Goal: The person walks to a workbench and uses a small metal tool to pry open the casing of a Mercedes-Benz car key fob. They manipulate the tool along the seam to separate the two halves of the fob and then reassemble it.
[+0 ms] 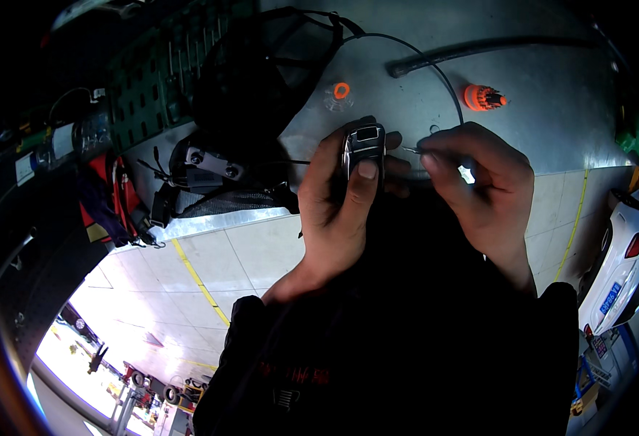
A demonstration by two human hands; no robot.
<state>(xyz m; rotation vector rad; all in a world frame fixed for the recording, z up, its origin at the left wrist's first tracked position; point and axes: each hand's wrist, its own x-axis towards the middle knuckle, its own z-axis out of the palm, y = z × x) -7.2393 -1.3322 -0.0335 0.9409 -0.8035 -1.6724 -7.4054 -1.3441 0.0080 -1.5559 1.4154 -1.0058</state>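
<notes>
Upright in my left hand (pixel 334 196) is a small dark key fob (pixel 365 149) with silver trim, my thumb pressed on its lower face. My right hand (pixel 483 171) pinches a thin metal piece (pixel 411 150) between thumb and fingertips. Its tip points left toward the fob, with a gap between them; most of the piece is hidden by the fingers. Beyond my hands, on the grey metal bench (pixel 421 102), stand an orange bit holder (pixel 484 98) full of dark bits and a clear piece with an orange ring (pixel 341 91).
A black hose (pixel 479 48) lies along the far bench. At left are a green tool tray (pixel 141 94), a dark strapped bag (pixel 247 87), a grey-black device (pixel 207 163) and a red pouch (pixel 112 196). A white car (pixel 621 254) stands at right on the tiled floor.
</notes>
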